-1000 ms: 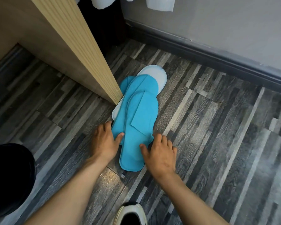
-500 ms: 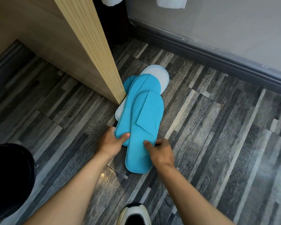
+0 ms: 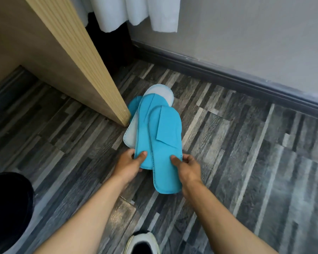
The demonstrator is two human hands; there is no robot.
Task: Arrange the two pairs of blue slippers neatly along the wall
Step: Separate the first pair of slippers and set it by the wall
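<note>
A grey plank floor [image 3: 246, 162] meets the wall [image 3: 246, 43]. The slippers [image 3: 154, 129] lie stacked beside a wooden panel [image 3: 77, 57]. The left hand [image 3: 128, 162] and right hand [image 3: 188, 166] each pinch the stack's near end.

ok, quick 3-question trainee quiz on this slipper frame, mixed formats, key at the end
1. True or false: the left hand and right hand each pinch the near end of the slipper stack.
2. Multiple choice: the topmost blue slipper lies
A. alone against the dark baseboard
B. overlapping the other slippers, nearest the person
C. inside the wooden cabinet
3. Fill in: one slipper in the stack shows a pale ____ side instead of blue.

Key: 1 true; 2 B; 3 white
</note>
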